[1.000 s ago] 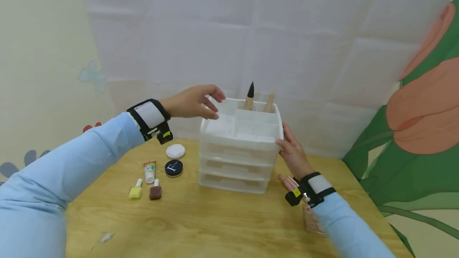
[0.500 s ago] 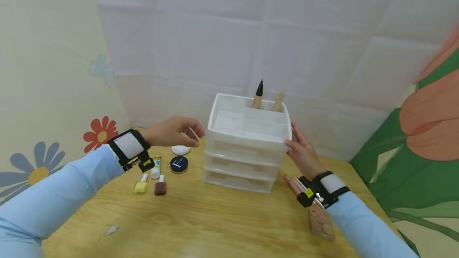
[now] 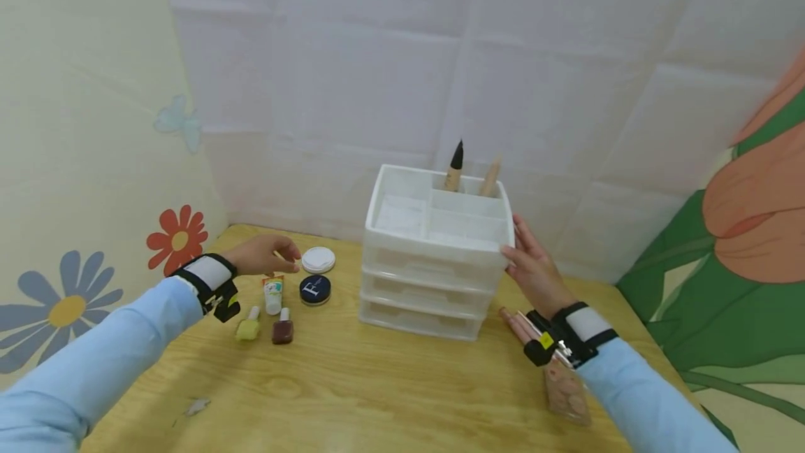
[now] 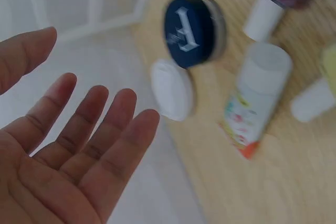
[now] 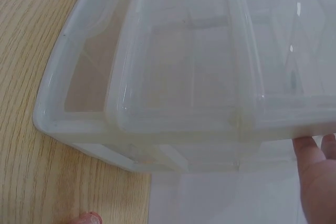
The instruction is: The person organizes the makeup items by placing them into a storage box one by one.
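Observation:
My left hand point(image 3: 264, 255) is over the table's left side with fingers loosely bent, holding nothing; the left wrist view shows its fingers point(image 4: 113, 116) spread apart. Nearest to it are a small squeeze tube point(image 3: 273, 296), a white round disc point(image 3: 318, 259) and a dark blue round compact point(image 3: 315, 289) with a letter F. My right hand point(image 3: 537, 271) rests against the upper right side of a white drawer organizer point(image 3: 424, 285), thumb by the front corner. Its three translucent drawers are closed. A black-tipped pen-like item point(image 3: 455, 166) and a beige stick point(image 3: 490, 177) stand in its top compartments.
A yellow nail polish bottle point(image 3: 248, 327) and a dark red nail polish bottle point(image 3: 283, 329) stand in front of the tube. Slim pink tubes point(image 3: 517, 326) and a pinkish transparent packet point(image 3: 566, 391) lie under the right forearm. A white cloth point(image 3: 327, 89) hangs behind the table.
My left hand has moved from over the organizer's top left, down and leftward to beside the tube and white disc. The right hand stays at the organizer's right side.

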